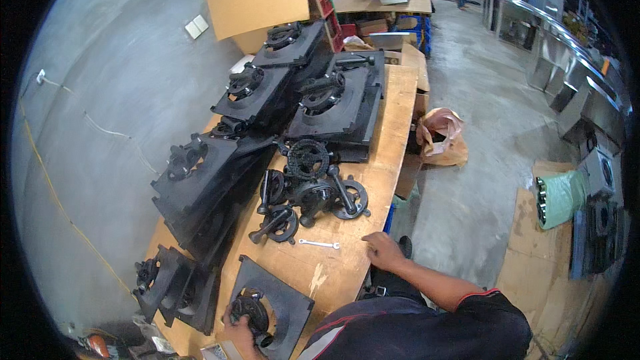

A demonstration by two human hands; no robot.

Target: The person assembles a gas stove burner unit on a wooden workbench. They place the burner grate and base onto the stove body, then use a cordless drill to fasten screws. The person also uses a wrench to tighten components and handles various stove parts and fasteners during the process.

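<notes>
A: Where is the burner now?

B: The black cast-iron burner (250, 312) sits in the round opening of the black square plate (283, 300), at the lower left of the frame. Your left hand (239, 332) is closed around its lower edge.

A: And your other hand?

B: Your right hand (383, 248) lies flat and open on the edge of the wooden table (387, 120), at the lower middle. It holds nothing. The small wrench (319, 244) lies just beside it, to the left.

A: Which step is this, you think?

B: I judge you are seating the burner in the plate. The next move probably needs the wrench.

A: What else is around?

B: A pile of loose burner parts (310, 190) is in the middle. Finished plates with burners (267, 87) are stacked toward the upper left, under a cardboard box (257, 0). The grey concrete floor (480, 107) runs along the right, with steel cabinets (560, 47) in the upper right.
</notes>
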